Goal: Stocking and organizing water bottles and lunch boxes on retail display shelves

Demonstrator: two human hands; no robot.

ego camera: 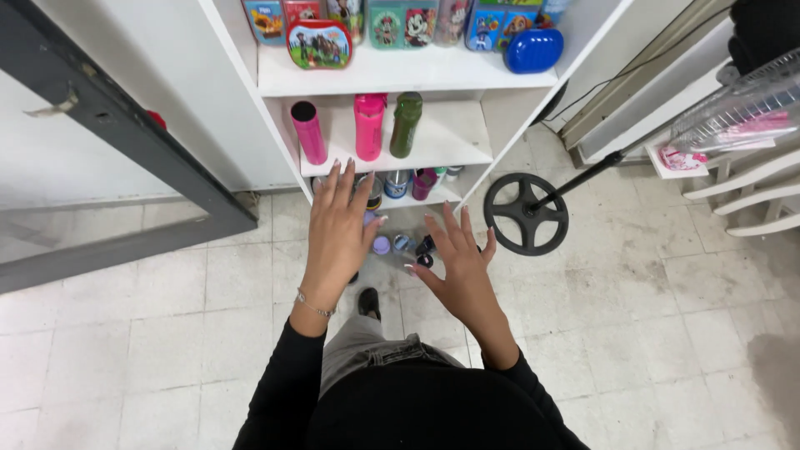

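Left hand [337, 229], right hand [460, 258]: fingers spread, empty, over small bottles [398, 185] on lowest white shelf [433, 197]. Best reach low, grip one bottle squarely, avoid toppling neighbours.

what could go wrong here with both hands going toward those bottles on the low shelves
1. The upright bottles stand close together: the green bottle next to a pink bottle. A knock from the left hand could topple one into the other.
2. The small bottles on the lower shelf are crowded, so the right hand might sweep several onto the tile floor.
3. The round black base of a stand sits nearby, a likely trip point.
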